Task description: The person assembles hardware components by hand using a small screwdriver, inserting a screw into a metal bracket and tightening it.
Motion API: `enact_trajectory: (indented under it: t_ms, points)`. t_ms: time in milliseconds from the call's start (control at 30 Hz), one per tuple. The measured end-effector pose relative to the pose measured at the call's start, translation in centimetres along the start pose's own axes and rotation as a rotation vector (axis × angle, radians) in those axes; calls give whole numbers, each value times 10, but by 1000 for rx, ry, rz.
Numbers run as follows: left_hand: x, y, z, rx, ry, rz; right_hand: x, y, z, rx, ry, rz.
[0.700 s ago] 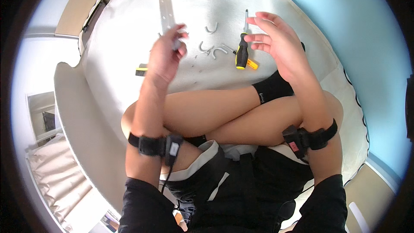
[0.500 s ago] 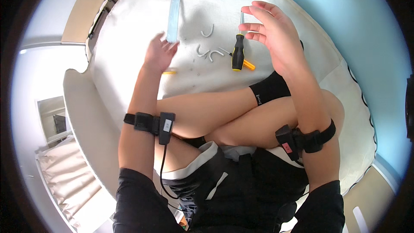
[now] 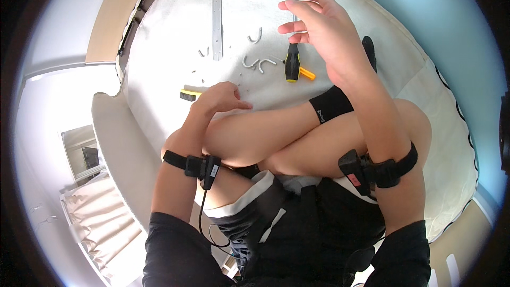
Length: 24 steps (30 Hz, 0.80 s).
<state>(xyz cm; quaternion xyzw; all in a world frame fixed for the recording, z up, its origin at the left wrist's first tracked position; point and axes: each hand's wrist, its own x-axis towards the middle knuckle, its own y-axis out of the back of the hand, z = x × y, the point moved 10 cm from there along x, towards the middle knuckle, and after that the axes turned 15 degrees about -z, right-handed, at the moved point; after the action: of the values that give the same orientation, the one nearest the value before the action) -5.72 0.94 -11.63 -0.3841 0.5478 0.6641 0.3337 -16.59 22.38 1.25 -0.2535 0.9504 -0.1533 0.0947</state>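
Note:
My left hand [image 3: 222,97] hovers beside my knee with nothing in it, its thumb apart from its bent fingers. Just left of it is a small brush [image 3: 188,95] with a yellow handle and dark bristles, partly hidden by the hand. Farther off lies a long grey metal strip [image 3: 217,26] with holes. My right hand [image 3: 323,29] is raised with spread fingers over the shaft of a black-and-yellow screwdriver [image 3: 292,65]. An orange-handled tool [image 3: 307,74] lies partly beneath that screwdriver. Between the strip and the screwdriver are curved metal hooks [image 3: 255,36].
Several small dark bits [image 3: 203,81] are scattered on the white padded surface [image 3: 159,48] near the strip. My crossed legs [image 3: 255,133] border the near side. A pale blue wall [image 3: 425,37] stands at the right. Straps with small black boxes sit on both forearms.
My left hand has come away from the metal strip's near end and moved back toward my knee. The strip now lies straighter, and more of the brush shows. My right hand has shifted slightly left.

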Motion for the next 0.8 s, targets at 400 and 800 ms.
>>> enact_trajectory:
  t_ms: [400,800]
  points:
    - [-3,-9,7,-117,-12,59,-3,-1,6,-69,-32,-22]
    - [10,47,-58,-708,-33,174,-1,-5,6,-80,-36,-33]
